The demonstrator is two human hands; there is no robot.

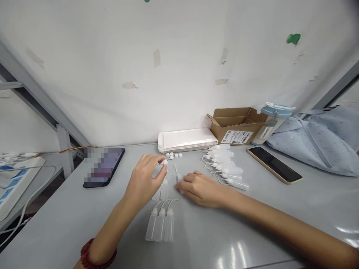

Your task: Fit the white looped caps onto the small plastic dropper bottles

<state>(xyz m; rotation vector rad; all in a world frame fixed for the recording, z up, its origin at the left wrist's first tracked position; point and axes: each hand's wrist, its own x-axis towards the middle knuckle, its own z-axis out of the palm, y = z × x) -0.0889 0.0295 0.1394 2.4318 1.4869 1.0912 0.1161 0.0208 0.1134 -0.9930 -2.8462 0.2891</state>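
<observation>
My left hand (147, 177) is raised a little above the grey table (224, 231) and pinches a small white cap (165, 162) between thumb and forefinger. My right hand (200, 188) rests on the table with fingers curled round a small clear bottle tip (179, 178). Between the hands lies one clear squeeze bottle (164, 189). Three clear bottles (160, 225) lie side by side in front of me. Several loose white caps (174, 154) sit further back.
A heap of several clear bottles (227, 166) lies right of my hands. Behind are a white flat pack (186, 139), an open cardboard box (237, 127), a blue-lidded cup (270, 125), a phone (273, 164) and blue cloth (316, 140). A dark device (104, 166) lies left, a power strip (14, 179) beyond.
</observation>
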